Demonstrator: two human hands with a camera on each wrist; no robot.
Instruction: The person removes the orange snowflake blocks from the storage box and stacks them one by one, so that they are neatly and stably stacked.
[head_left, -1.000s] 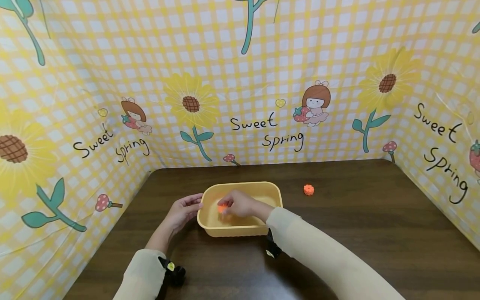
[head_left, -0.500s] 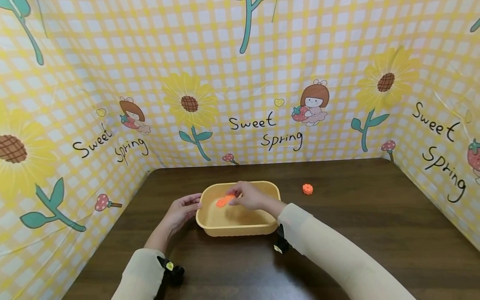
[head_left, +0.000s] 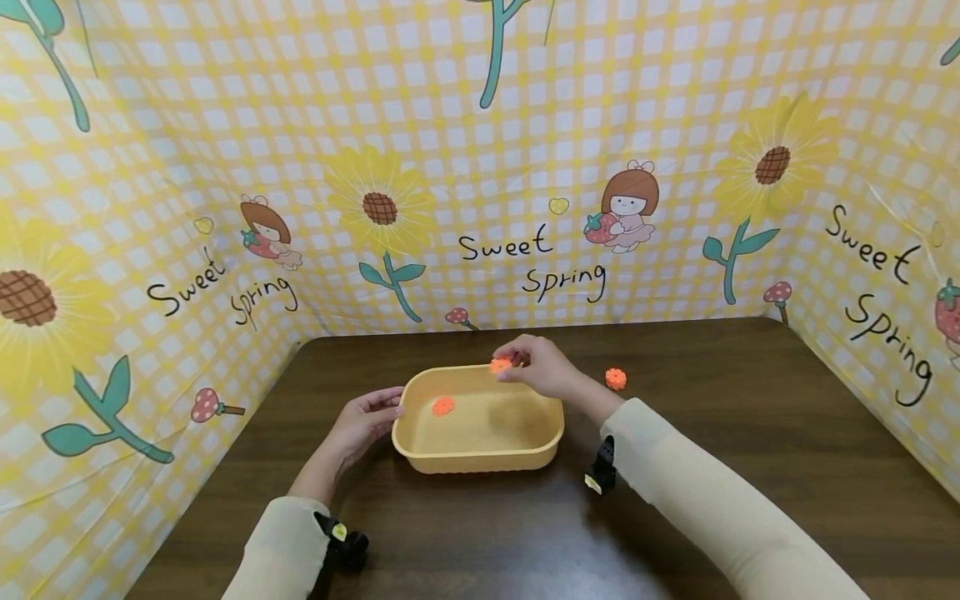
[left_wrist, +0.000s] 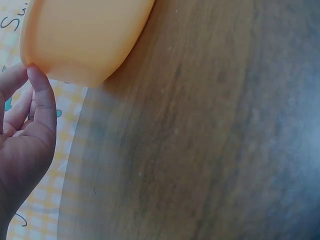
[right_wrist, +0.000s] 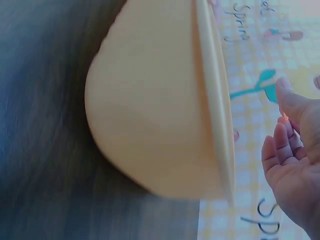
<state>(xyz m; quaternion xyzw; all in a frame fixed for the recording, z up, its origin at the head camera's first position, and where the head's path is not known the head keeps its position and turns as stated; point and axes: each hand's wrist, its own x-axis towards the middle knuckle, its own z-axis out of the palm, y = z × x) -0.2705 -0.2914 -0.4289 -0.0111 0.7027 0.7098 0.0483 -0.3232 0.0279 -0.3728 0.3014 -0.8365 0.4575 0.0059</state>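
A yellow plastic basin [head_left: 480, 461] stands on the dark wooden table. My left hand [head_left: 363, 425] pinches its left rim between thumb and fingers, as the left wrist view confirms. Above the basin's back rim, my right hand [head_left: 546, 368] pinches an orange flower-shaped piece [head_left: 498, 365] with thumb and fingertips. Inside the basin, toward the left, lies another orange flower-shaped piece [head_left: 443, 406]. In the right wrist view the right hand [right_wrist: 295, 155] is beyond the basin's rim and hides nearly all of the piece it holds.
An orange piece [head_left: 616, 379], perhaps a small stack, sits on the table [head_left: 712, 433] right of the basin, close to the right forearm. A yellow checked cloth [head_left: 480, 192] printed with flowers rises behind the table and along its sides.
My right hand has lifted an orange flower-shaped piece from inside the basin and moved up, back and right to the back rim. One piece stays inside. The left hand keeps its place.
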